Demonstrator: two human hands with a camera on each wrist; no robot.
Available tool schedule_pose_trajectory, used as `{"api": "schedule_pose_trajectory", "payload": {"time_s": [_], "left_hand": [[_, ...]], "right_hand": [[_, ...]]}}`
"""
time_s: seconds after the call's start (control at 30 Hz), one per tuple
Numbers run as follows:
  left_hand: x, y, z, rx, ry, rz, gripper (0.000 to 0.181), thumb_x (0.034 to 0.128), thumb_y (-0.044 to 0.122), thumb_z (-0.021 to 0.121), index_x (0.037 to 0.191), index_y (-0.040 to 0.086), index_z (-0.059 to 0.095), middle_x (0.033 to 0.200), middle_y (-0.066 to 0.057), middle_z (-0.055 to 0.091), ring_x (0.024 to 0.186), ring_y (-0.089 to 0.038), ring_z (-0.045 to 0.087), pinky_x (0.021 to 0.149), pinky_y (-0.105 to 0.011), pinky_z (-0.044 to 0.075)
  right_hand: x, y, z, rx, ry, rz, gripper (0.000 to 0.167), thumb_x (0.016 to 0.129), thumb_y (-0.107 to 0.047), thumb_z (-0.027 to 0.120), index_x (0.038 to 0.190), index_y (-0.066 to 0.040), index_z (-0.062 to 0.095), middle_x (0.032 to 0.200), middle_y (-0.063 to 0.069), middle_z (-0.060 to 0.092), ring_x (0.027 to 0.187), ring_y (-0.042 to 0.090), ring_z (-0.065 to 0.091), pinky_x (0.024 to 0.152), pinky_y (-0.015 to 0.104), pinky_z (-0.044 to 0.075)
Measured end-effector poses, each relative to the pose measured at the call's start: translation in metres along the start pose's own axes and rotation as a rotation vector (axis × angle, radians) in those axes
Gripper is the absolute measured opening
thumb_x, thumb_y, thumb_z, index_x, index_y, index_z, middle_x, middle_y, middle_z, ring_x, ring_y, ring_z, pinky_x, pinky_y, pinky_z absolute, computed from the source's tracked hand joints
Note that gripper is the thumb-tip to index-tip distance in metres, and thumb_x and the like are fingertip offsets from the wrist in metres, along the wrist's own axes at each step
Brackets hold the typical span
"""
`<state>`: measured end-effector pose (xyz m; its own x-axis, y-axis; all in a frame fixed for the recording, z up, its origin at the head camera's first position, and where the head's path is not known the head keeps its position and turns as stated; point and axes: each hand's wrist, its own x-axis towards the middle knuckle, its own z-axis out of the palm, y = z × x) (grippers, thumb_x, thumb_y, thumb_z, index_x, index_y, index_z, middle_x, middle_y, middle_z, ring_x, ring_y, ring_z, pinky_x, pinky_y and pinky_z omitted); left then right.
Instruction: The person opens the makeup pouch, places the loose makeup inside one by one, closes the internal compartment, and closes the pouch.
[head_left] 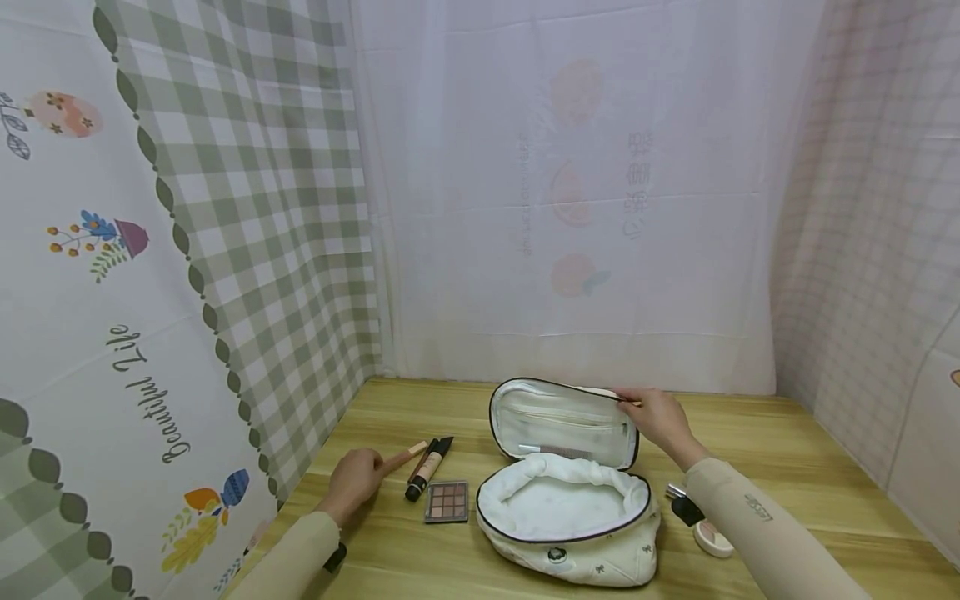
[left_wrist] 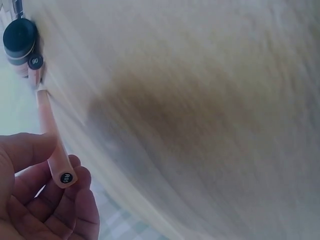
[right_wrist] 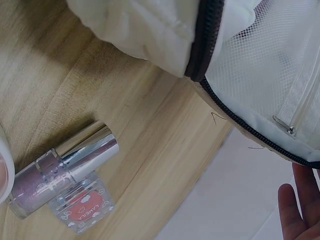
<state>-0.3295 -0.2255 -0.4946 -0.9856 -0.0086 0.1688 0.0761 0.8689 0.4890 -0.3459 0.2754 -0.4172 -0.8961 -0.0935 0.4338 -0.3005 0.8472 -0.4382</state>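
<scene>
Pointing forward-right, pink tube (left_wrist: 47,115) is pinched by left hand (head_left: 354,482); open bag (head_left: 607,554) is set right of grip, lid (head_left: 566,400) held by nearer right hand (head_left: 663,421).

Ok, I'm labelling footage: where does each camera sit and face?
Head: worn there, facing forward-down at the bag; left hand and right hand show.
Left wrist: worn there, facing the tube; left hand shows.
Right wrist: worn there, facing bag and table; right hand partly shows.
Head and right wrist share the bag.
</scene>
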Motion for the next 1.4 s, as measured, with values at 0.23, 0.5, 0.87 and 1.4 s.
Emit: {"api": "schedule_pose_trajectory", "payload": {"time_s": [0.23, 0.5, 0.87, 1.4], "left_hand": [[0.002, -0.004, -0.009, 0.016, 0.024, 0.046, 0.039, 0.0963, 0.033, 0.066, 0.069, 0.005, 0.069, 0.063, 0.000, 0.057, 0.057, -0.015, 0.049, 0.058, -0.034, 0.045], [0.004, -0.001, -0.017, 0.018, 0.074, 0.116, 0.009, 0.0916, 0.004, 0.067, 0.093, 0.000, 0.074, 0.076, -0.004, 0.066, 0.061, -0.016, 0.055, 0.056, -0.035, 0.048], [0.011, 0.008, -0.021, 0.053, 0.144, 0.131, 0.009, 0.0897, 0.008, 0.072, 0.096, 0.003, 0.075, 0.079, -0.003, 0.066, 0.064, -0.015, 0.057, 0.057, -0.035, 0.048], [0.019, 0.036, -0.018, 0.071, 0.177, 0.229, 0.009, 0.0883, 0.010, 0.075, 0.097, 0.006, 0.076, 0.083, -0.002, 0.066, 0.071, -0.017, 0.060, 0.063, -0.038, 0.051]], "right_hand": [[0.000, 0.000, 0.000, 0.007, -0.003, 0.004, 0.027, 0.092, -0.011, 0.067, 0.116, 0.001, 0.072, 0.115, 0.026, 0.067, 0.108, 0.048, 0.061, 0.082, 0.058, 0.048], [-0.001, -0.001, 0.000, 0.009, -0.013, 0.013, 0.028, 0.093, -0.012, 0.066, 0.118, 0.000, 0.071, 0.117, 0.026, 0.066, 0.109, 0.048, 0.060, 0.083, 0.059, 0.047], [-0.001, -0.001, -0.001, 0.013, -0.025, 0.008, 0.028, 0.094, -0.013, 0.065, 0.118, 0.000, 0.071, 0.117, 0.026, 0.066, 0.110, 0.048, 0.059, 0.085, 0.060, 0.047], [-0.001, 0.000, 0.000, 0.016, -0.005, -0.008, 0.028, 0.094, -0.013, 0.065, 0.117, 0.000, 0.072, 0.117, 0.027, 0.066, 0.110, 0.049, 0.059, 0.086, 0.060, 0.046]]}}
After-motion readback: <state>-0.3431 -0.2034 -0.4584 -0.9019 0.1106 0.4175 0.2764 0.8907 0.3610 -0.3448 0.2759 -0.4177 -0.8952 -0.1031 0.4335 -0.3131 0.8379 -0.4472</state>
